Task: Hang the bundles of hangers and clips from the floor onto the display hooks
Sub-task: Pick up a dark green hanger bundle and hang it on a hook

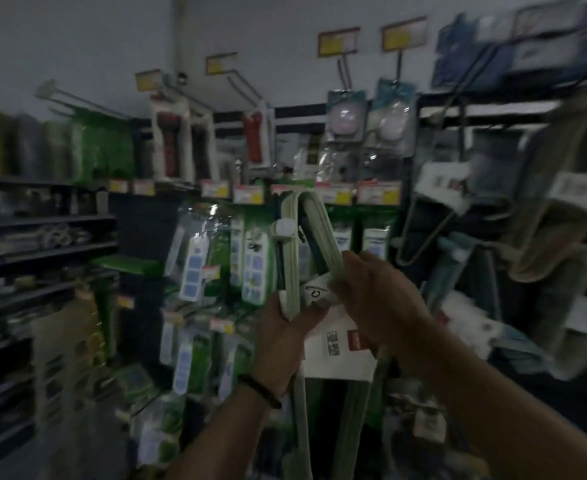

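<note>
A bundle of pale green hangers (294,258) with a white paper label (337,344) is held up in front of the display wall. My left hand (281,337) grips the bundle's left side just below the hook tops. My right hand (378,299) is closed on the right side of the hook loop. The hooks' curved top reaches the row of price tags. Long empty display hooks (247,88) with yellow tags stick out of the wall above. The picture is dark and blurred.
Packaged power strips (195,268) hang behind the bundle. Red items in packs (171,147) and round white items (345,116) hang higher up. Dark shelves (42,251) stand at the left. Mats and slippers (545,220) hang at the right.
</note>
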Tool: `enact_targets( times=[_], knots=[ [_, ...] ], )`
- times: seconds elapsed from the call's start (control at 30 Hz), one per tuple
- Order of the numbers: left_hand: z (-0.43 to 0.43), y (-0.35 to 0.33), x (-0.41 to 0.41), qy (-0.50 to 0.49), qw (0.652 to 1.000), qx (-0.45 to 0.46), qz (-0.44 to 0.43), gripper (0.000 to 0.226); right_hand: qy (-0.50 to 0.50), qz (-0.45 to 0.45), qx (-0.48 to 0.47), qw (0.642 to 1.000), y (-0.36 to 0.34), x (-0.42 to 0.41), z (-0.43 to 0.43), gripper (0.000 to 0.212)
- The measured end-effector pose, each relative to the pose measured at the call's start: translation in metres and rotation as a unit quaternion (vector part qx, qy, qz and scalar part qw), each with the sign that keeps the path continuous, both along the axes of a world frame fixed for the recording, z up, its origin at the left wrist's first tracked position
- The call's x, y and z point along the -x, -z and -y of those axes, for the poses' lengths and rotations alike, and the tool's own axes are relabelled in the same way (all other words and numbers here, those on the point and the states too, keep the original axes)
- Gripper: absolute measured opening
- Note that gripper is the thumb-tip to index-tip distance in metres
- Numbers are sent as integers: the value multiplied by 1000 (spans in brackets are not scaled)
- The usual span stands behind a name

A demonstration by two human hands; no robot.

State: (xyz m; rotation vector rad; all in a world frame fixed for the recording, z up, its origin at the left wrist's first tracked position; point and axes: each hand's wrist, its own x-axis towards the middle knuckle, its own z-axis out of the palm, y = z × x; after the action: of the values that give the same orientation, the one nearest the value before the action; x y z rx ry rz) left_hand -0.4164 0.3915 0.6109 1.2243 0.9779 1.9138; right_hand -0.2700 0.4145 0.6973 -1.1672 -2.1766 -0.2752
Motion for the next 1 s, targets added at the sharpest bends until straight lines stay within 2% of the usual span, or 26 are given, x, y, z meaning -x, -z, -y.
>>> enact_targets(
  times=[0.07,0.17,0.4,0.5,0.57,0.67,0.77,0.83,0.9,1.0],
  knots=[
    [-10,-22,-13,15,999,-36,-28,63,39,-39,47,997,-17,-14,-11,18],
    [-18,-53,-31,76,993,-61,-65,45,66,-71,56,994,-36,-38,-11,15],
    [-47,-109,-62,-62,982,-52,-170,51,108,-70,-2,992,-75,-102,-15,10],
    [-56,-131,-54,-75,974,-39,-210,39,151,-41,-32,987,-98,-138,-26,6],
    [-63,-144,-48,-101,957,-57,-264,36,180,-25,-42,983,-113,-158,-35,5],
    [-70,-166,-43,-183,913,-84,-353,40,211,2,-34,977,-135,-179,-48,8],
    [-69,-192,-37,-216,883,-114,-401,37,241,40,-26,969,-159,-193,-65,11],
    [-66,-209,-37,-206,866,-147,-431,36,246,70,-29,966,-176,-195,-77,15],
    [-66,-223,-45,-168,858,-148,-462,34,245,80,-33,966,-192,-191,-91,9],
    [-77,-236,-66,-105,831,-149,-525,30,234,77,-53,968,-219,-181,-117,21]
  ],
)
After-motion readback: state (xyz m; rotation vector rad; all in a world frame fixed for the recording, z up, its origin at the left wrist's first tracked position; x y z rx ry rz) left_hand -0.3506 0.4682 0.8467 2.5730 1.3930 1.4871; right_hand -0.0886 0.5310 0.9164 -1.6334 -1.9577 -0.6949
